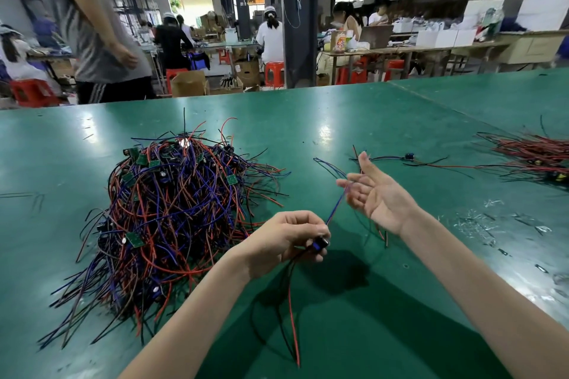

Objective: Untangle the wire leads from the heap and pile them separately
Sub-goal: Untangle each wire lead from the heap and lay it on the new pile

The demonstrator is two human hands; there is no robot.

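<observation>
The left forearm (197, 317) enters at the bottom centre of the frame and slants up to the right, bare to the wrist. The left hand (292, 237) sits knuckles-up, its fingers curled and pinching a wire lead (334, 211). The right forearm (462, 274) comes in from the lower right and angles up-left. The right hand (374, 194) is raised just beyond the left, palm turned up and leftward, fingers spread and nearly straight.
</observation>
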